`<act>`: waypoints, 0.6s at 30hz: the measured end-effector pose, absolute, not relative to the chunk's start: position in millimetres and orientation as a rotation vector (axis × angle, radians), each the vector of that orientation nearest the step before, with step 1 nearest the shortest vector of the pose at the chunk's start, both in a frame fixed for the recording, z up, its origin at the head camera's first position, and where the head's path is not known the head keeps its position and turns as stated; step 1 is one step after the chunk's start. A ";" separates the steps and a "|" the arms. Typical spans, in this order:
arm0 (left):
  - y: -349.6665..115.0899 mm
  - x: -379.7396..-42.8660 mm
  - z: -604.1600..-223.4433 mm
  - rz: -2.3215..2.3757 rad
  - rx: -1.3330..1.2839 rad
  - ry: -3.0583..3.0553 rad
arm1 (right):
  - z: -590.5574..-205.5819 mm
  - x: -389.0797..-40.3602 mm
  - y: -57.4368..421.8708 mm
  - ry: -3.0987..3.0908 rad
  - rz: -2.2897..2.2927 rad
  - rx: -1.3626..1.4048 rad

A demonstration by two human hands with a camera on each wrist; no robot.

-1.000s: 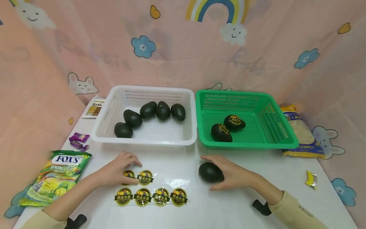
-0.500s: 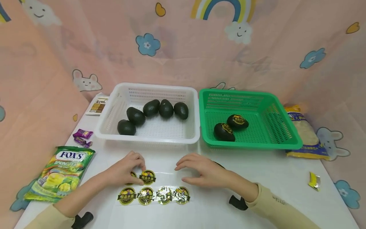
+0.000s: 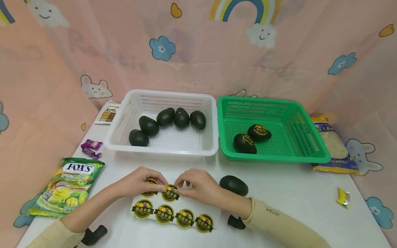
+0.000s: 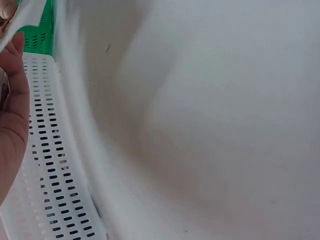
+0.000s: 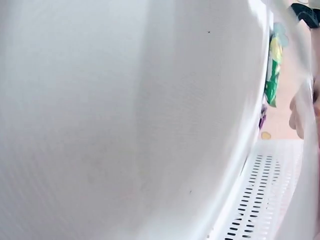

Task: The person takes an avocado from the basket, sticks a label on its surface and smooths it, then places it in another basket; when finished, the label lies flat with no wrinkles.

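A sheet of round black-and-gold stickers (image 3: 192, 204) is raised at its far edge, bent over the white table. My left hand (image 3: 141, 182) pinches that edge between thumb and fingers, beside the second sticker of the upper row. The thumb and fingertips of my right hand (image 3: 201, 187) pinch at the right side of this sticker (image 3: 170, 194), close to the left fingertips. A dark avocado (image 3: 234, 185) without a sticker lies behind my right wrist. In the left wrist view, a white corner of the sheet (image 4: 30, 15) shows above the left hand (image 4: 12, 125).
Behind the hands, a white basket (image 3: 161, 149) holds several plain avocados. Beside it, a green basket (image 3: 279, 158) has two stickered avocados. A Fox's candy bag (image 3: 66, 187) and purple-wrapped sweets (image 3: 91, 144) lie left; a yellow-blue bag (image 3: 336, 151) and small yellow packet (image 3: 343, 197) lie right.
My right hand has let go of the avocado and moved left to the sticker beside my left hand. The sheet, flat before, is now lifted and bent at its far edge.
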State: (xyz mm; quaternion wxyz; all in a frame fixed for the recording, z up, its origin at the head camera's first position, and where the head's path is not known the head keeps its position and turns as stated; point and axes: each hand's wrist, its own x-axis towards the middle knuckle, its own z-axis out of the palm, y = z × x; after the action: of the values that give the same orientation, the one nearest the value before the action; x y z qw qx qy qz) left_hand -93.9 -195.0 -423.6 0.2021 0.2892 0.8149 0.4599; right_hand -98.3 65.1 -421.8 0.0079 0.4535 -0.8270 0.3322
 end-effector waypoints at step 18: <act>-178.4 -89.4 -429.3 1.179 0.882 2.629 | -398.9 -101.0 107.9 -2.804 1.660 1.055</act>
State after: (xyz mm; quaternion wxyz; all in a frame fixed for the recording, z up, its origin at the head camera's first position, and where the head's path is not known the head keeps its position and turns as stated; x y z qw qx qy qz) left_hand -89.4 -178.4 -429.3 0.0642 0.2921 0.8707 0.3904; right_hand -101.0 107.9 -398.9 -0.1414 0.3049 -0.8104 0.4798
